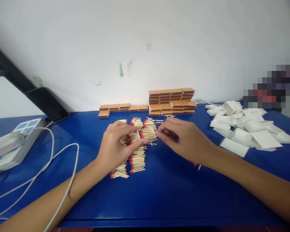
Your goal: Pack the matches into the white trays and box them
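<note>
Red-tipped matches [136, 158] lie in heaps along the middle of the blue table [159, 193]. My left hand [117, 143] is closed around a small white tray filled with matches [147, 132], held just above the heaps. My right hand [183, 138] meets it from the right, its fingertips pinched at the tray's right end. A few stray matches lie under and behind my right hand.
Orange matchboxes [171, 101] are stacked against the white wall, with a lower row [120, 108] to their left. A pile of white inner trays [246, 129] lies at the right. A power strip [12, 141], white cables [62, 167] and a dark phone [48, 103] sit at the left.
</note>
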Action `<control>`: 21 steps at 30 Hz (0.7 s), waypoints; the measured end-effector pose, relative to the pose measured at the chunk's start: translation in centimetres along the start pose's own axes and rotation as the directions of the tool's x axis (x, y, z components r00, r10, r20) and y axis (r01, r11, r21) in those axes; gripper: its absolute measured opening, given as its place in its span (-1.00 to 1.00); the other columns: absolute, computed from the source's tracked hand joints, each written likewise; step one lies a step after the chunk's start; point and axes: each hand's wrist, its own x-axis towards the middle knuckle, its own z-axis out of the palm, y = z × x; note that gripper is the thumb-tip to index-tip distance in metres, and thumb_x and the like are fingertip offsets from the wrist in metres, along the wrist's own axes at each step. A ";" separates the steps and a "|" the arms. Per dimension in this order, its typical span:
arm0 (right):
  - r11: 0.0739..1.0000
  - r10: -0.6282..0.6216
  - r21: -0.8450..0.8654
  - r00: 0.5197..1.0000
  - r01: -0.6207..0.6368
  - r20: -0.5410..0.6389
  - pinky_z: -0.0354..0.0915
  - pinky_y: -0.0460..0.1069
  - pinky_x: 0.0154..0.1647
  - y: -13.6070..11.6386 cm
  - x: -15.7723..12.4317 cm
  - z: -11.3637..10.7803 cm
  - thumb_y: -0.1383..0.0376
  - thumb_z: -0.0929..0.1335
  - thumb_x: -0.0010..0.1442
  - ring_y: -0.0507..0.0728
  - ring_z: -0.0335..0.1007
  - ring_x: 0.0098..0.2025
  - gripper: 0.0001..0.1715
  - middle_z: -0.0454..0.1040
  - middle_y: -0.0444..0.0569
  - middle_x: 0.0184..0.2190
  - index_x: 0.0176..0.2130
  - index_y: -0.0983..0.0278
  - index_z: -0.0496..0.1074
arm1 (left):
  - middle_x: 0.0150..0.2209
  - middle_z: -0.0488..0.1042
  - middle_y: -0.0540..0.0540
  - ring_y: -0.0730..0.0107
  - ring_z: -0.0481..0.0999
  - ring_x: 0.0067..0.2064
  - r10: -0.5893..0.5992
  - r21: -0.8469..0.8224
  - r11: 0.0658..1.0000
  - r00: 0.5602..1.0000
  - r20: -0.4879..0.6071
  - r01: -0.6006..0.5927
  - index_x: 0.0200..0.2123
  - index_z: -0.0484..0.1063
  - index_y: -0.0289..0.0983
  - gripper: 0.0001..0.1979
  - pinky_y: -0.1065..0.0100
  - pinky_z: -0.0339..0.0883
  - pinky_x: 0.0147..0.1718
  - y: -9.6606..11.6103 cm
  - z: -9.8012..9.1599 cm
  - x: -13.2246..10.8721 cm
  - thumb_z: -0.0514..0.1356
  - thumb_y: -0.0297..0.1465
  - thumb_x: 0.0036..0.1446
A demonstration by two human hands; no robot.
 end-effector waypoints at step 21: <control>0.997 0.079 -0.008 0.947 -0.081 0.310 0.24 0.01 -0.23 1.8 -0.3 1.8 0.32 0.35 0.41 0.09 0.39 -0.29 -0.86 0.45 -0.07 -0.24 -0.26 0.22 0.45 | -0.23 0.70 -0.08 0.16 0.62 -0.15 -0.024 0.031 0.999 1.000 0.000 0.024 -0.11 0.69 -0.19 -0.64 0.13 0.41 -0.10 -0.4 0.0 0.0 0.49 -0.08 0.13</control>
